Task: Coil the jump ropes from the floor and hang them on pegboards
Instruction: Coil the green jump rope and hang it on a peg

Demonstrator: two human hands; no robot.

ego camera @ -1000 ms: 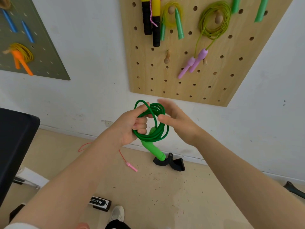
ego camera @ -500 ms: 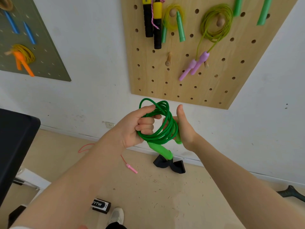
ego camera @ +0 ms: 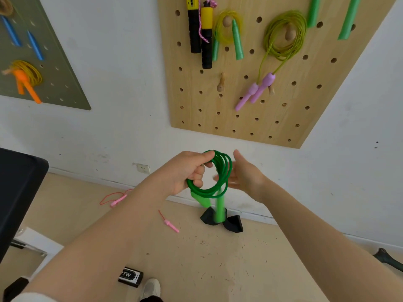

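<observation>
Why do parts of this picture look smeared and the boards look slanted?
Head view: the right hand and the green rope's handles are smeared by motion blur, as is the orange rope at the left edge; the wooden pegboard slants from wide-angle distortion; lighting is soft and even, without glare.

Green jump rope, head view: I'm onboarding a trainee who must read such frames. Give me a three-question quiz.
1. True or false: the left hand grips the green jump rope coil.
2. Which pegboard holds the purple-handled rope: A) wooden pegboard, B) green pegboard?
3. Fill in: the pink rope lies on the ___.

Key: 1 true; 2 A; 3 floor.
</observation>
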